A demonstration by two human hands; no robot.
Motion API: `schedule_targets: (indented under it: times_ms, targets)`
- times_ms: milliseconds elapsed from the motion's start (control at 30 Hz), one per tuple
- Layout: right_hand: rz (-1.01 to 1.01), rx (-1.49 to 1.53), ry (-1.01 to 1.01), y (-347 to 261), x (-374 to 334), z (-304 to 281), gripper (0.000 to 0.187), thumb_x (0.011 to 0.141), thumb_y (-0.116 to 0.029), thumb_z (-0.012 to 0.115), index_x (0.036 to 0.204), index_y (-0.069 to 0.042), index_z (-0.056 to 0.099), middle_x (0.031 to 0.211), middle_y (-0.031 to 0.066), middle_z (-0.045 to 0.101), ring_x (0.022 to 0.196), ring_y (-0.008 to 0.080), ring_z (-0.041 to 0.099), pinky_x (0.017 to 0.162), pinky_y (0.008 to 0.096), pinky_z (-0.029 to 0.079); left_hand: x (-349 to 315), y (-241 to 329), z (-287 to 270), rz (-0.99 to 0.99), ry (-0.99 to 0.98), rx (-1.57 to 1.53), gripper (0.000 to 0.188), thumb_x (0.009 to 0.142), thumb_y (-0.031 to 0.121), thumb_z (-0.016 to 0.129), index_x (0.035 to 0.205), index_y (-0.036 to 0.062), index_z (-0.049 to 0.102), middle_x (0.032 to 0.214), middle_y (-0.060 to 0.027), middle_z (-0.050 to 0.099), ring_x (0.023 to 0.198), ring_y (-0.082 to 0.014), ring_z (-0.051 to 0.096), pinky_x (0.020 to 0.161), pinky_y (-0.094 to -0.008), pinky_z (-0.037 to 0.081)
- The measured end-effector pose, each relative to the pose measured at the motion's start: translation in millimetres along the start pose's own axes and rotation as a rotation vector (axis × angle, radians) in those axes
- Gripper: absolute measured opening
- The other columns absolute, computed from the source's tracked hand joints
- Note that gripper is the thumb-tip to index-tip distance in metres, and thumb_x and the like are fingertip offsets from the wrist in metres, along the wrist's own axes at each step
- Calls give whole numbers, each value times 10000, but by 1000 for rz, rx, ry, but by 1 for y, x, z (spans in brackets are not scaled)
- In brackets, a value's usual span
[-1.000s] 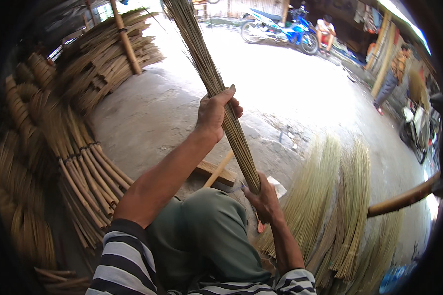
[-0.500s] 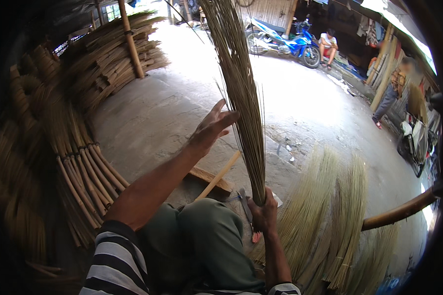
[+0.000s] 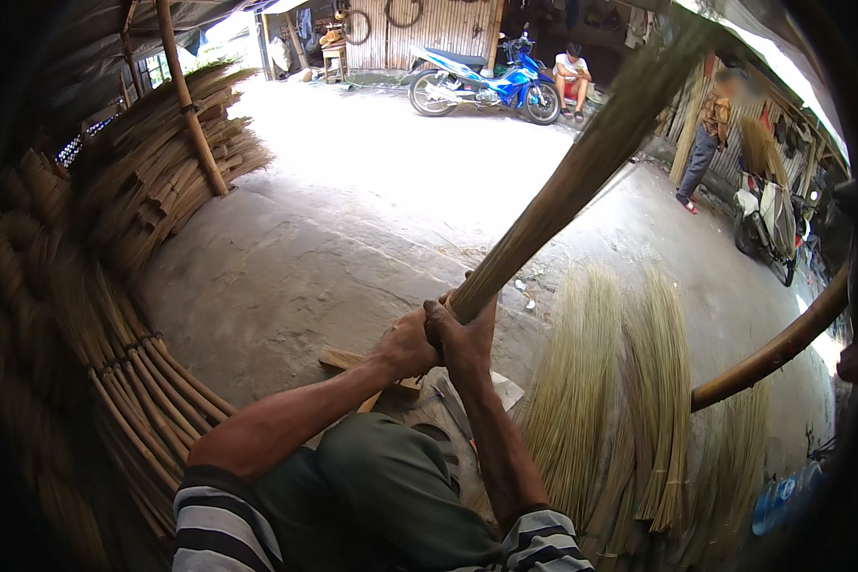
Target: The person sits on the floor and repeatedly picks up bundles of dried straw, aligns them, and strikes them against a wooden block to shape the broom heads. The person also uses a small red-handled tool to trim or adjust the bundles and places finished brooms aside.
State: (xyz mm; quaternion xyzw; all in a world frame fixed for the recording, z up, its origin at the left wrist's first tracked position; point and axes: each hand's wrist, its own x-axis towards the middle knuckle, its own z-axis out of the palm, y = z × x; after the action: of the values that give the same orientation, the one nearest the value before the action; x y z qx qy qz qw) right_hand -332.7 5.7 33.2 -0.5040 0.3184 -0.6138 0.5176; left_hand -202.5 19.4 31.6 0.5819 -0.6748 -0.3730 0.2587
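- While the right hand [image 3: 469, 336] wraps closely round the narrow lower end of a bundle of thin dry stalks [image 3: 562, 181], its thumb lies across the near side.
- The left hand [image 3: 406, 345] is curled in against that same end, just beside the right and touching it; its fingertips are hidden, so how far it is closed, and whether it has hold of the stalks, cannot be told.
- The bundle is in the air beyond the person's knee [image 3: 377, 458], tilted up and away to the right; its far end is blurred.
- It looks light for its length, though the weight of the long free part probably tells at the wrists. The stalks seem stiff yet springy along their run, brittle singly, and smooth enough to slide past one another unless squeezed together.
- The surest hold seems to be the compact butt end, with a second hand partway up wherever the top needs steadying; the thin tips would likely bend or snap.
- Pale loose stalks [image 3: 577, 391] lie on the concrete floor [image 3: 257, 257] to the right, near a bamboo pole [image 3: 777, 351].
- Just beyond the knee lies a wooden block [image 3: 339, 358]; to the left, cane-handled bundles [image 3: 148, 377] lie side by side.
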Motion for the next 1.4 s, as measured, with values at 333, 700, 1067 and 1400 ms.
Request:
schedule_targets:
  times_ms: [333,700,1067,1400]
  targets:
    - [-56,288,133,-8,5,-29,675,988,-80,759,1501,51,340,999,96,645,868,191,708,785,327,595,-20,29,3,63,22,7,575,757,249,843,1235,-15,665,1027,-196,740,954,-302,729,874,-438,566]
    - [-48,326,-188,-25,-14,-32,837,968,-176,774,1588,56,263,1128,192,734,1049,259,735,992,424,585,-11,59,-12,154,-182,-322,373,729,181,795,1011,-26,664,748,-98,694,646,-171,692,598,-348,580]
    - [-95,814,67,-65,52,-98,192,1035,-178,731,1188,-142,622,833,27,678,699,154,660,742,342,559,-29,37,-18,91,-157,165,483,748,224,842,1121,-25,660,896,-141,726,846,-257,720,753,-424,569]
    - [-279,581,245,-48,32,-77,191,1004,-76,686,1137,-101,551,754,25,604,673,141,611,701,326,546,-7,45,-52,216,-137,205,1263,729,296,968,1670,-21,189,1548,-313,480,1304,-418,619,1168,-440,510]
